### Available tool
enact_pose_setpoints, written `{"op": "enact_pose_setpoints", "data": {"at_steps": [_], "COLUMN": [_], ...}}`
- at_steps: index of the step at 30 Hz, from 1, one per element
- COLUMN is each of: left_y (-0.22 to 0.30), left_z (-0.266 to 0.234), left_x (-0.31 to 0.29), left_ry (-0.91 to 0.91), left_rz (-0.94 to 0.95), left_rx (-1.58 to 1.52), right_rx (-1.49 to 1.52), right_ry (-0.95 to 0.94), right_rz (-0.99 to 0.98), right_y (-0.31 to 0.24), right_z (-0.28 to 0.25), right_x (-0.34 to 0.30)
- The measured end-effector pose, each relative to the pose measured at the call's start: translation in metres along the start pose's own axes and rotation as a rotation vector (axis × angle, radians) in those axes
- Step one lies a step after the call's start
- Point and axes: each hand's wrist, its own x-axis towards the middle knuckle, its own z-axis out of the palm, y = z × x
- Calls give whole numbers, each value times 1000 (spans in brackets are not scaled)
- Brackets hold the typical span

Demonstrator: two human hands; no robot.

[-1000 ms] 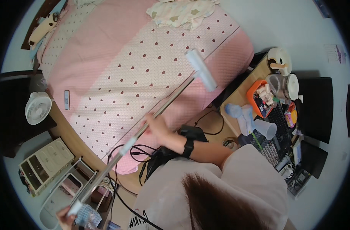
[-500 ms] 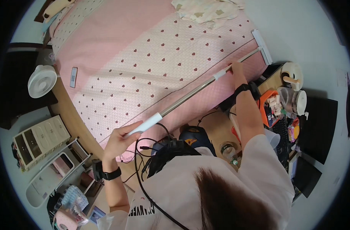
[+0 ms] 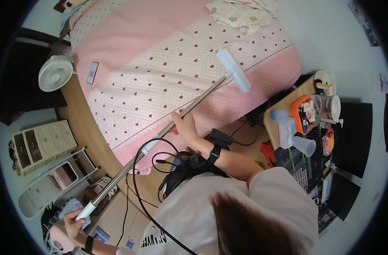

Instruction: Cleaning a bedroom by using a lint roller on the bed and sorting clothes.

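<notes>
Both my hands grip a long-handled tool with a silver telescopic pole [image 3: 119, 175] and a white bar-shaped head [image 3: 233, 70]. My left hand [image 3: 74, 223] is closed round the white grip at its lower left end. Farther up the pole, my right hand [image 3: 185, 126] wraps around the metal part. The white head is over the heart-patterned bedspread [image 3: 168, 63], near the pink border; I cannot tell whether it presses on the cloth. A black cable [image 3: 136, 170] loops across the pole. A crumpled pale cloth [image 3: 240, 15] lies at the bed's far edge.
A white fan [image 3: 55, 73] and a cream drawer unit [image 3: 45, 144] stand on the left, with a white rolling cart [image 3: 30, 197] below. On the right, a desk [image 3: 272, 104] holds an orange box [image 3: 297, 123], a keyboard [image 3: 300, 176] and cups. A small remote-like device [image 3: 92, 73] lies on the bed.
My left hand has drawn back down and left with the grip, and the pole looks longer. The white head has moved left from the bed's right end; my right hand moved left too.
</notes>
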Motion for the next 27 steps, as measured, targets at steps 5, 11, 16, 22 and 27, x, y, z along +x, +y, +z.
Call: {"op": "enact_pose_setpoints", "data": {"at_steps": [5,11,16,22,27], "left_y": [-31,-27,-36,-88,-77], "left_z": [104,228,136,1,39], "left_x": [59,112,65,-83,-32], "left_ry": [-120,-191,-151,179,63], "left_rz": [-106,59,-80,-113,-99], "left_rx": [47,36,13,-26,88], "right_rx": [-343,-420,-1106,-130,-210], "right_ry": [22,162,72,-426,-82], "right_rz": [27,80,-179,447,-28], "right_y": [-57,-38,72,-13,10], "right_z": [-41,-100,-63,53,24], "right_x": [73,191,171,-53,8]}}
